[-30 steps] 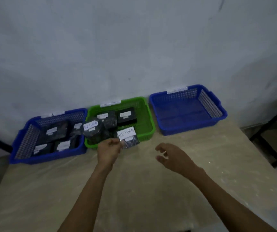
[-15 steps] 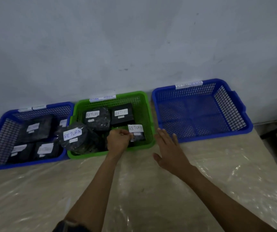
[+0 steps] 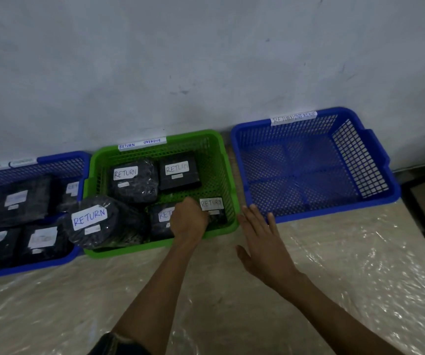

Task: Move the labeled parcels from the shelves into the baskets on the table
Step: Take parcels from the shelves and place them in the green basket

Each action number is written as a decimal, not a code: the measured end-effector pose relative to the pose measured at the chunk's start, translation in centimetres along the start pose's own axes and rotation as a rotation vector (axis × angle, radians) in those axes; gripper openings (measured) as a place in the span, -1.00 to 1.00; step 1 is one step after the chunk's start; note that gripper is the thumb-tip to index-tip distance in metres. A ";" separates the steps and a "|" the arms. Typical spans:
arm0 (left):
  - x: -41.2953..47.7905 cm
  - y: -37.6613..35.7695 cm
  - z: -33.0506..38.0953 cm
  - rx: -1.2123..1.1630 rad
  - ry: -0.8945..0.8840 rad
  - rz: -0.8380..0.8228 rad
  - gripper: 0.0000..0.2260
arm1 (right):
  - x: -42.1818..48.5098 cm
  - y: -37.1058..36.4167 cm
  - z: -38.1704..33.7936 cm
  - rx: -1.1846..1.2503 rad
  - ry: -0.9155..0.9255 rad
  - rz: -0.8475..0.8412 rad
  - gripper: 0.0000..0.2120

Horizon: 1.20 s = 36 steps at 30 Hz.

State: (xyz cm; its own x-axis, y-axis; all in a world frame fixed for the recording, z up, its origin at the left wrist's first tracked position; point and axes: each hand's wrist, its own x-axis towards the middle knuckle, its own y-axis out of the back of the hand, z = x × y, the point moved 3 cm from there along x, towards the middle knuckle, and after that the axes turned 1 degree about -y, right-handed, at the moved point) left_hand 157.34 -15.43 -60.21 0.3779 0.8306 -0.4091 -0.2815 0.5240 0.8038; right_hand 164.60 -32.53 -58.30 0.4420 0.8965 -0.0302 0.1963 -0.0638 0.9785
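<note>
small parcel (image 3: 212,208) marked return sits in the green basket (image 3: 228,175), just beyond and to the right of my left hand (image 3: 188,221), whose curled fingers grip its near-left edge. my right hand (image 3: 262,242) hovers flat and open over the table (image 3: 232,303), further right, fingers straight. if i let go carelessly, i judge the parcel could tip against the basket wall. pulling out, my wrist might drag the neighbour parcel (image 3: 162,221) under my palm.

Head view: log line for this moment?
left hand: holds small RETURN parcel in green basket | right hand: open, above table
</note>
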 end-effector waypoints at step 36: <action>0.9 -0.6 0.3 0.084 -0.171 -0.104 -0.67 | -0.2 -0.5 0.2 -0.045 0.001 0.062 -0.22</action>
State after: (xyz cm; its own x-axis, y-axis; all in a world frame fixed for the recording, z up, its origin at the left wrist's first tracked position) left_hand 158.12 -15.12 -60.93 0.5472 0.7251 -0.4181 -0.1616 0.5817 0.7972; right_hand 164.59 -32.79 -58.86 0.4509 0.8920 0.0313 0.1290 -0.0999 0.9866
